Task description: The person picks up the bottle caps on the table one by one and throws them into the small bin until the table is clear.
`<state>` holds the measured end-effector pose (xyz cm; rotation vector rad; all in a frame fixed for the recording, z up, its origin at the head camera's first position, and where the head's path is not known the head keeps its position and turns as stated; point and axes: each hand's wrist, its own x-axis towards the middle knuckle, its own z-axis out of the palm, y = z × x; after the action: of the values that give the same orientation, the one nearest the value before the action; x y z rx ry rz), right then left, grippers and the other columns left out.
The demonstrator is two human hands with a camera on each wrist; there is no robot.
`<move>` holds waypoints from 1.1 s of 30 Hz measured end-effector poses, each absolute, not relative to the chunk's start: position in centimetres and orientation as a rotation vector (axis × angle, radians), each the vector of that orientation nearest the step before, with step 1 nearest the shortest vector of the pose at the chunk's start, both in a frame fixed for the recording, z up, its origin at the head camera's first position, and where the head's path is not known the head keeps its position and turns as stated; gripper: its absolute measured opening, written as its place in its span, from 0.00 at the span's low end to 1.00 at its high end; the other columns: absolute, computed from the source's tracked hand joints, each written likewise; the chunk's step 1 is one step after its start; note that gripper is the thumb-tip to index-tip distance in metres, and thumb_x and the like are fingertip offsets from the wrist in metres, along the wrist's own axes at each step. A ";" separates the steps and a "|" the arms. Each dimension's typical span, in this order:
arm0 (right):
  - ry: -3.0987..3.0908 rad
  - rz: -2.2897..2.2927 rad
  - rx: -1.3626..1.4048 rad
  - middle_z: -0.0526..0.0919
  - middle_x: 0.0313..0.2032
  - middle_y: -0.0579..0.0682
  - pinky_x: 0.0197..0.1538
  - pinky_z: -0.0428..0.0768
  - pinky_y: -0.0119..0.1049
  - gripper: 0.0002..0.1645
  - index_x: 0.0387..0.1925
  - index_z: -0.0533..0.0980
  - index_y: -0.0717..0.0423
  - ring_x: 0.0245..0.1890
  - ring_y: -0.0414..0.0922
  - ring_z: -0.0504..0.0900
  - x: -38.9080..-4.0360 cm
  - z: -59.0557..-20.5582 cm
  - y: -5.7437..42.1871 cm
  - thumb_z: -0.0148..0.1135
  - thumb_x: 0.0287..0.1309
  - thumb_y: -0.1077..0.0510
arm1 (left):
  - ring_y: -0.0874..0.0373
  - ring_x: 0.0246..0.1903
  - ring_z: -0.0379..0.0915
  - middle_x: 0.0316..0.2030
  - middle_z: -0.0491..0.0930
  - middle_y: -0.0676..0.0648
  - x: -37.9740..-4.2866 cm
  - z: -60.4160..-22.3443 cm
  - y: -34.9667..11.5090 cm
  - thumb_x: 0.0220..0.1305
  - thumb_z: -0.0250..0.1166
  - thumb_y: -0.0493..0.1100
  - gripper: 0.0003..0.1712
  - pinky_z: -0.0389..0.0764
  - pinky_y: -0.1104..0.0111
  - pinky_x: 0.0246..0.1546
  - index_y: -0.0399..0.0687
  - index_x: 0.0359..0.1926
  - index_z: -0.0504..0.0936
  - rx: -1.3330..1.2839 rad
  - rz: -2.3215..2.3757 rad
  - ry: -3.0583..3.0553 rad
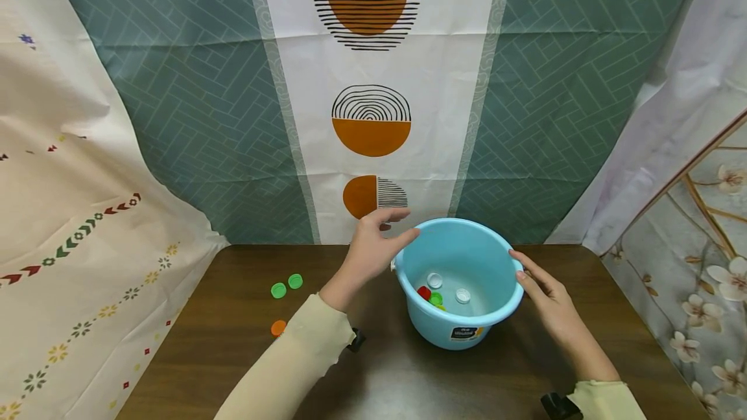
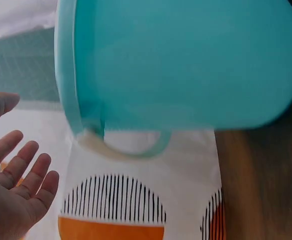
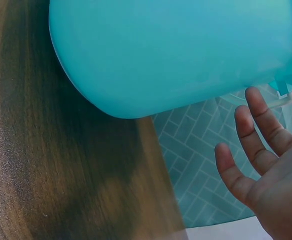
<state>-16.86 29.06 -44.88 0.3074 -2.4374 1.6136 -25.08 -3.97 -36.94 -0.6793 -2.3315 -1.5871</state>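
Left hand (image 1: 372, 244): fingers apart, left of bucket (image 1: 428, 326) | right hand (image 1: 546, 295): fingers apart at right rim (image 1: 519, 287), contact unclear | yellow piece (image 1: 441, 308): mostly hidden

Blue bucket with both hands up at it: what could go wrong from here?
The light-blue bucket may tip if lifted now, as the left hand beside it grips nothing. Any tilt could send the loose caps inside sliding. The left sleeve crosses close by the orange cap in the head view and might brush it aside.
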 end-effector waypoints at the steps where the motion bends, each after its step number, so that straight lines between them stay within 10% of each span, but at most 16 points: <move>1: -2.435 1.617 0.309 0.63 0.70 0.53 0.49 0.76 0.24 0.27 0.73 0.62 0.45 0.58 0.30 0.70 -16.9 -44.9 29.1 0.46 0.76 0.54 | 0.61 0.50 0.73 0.51 0.80 0.57 -25.1 -37.1 -4.4 0.59 0.71 0.53 0.22 0.76 0.59 0.53 0.57 0.54 0.82 -0.670 -1.581 -2.331; 33: -2.473 1.609 0.226 0.63 0.71 0.47 0.51 0.72 0.22 0.27 0.72 0.63 0.40 0.61 0.30 0.68 -17.1 -45.1 29.2 0.46 0.75 0.50 | 0.55 0.45 0.79 0.43 0.83 0.53 -23.0 -43.6 -20.5 0.57 0.71 0.58 0.24 0.80 0.60 0.47 0.53 0.51 0.83 -0.262 -1.408 -2.577</move>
<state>-17.11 29.24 -45.11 0.2259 -2.4727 1.6092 -23.00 -20.55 -43.56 -0.2622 -2.5774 -1.4078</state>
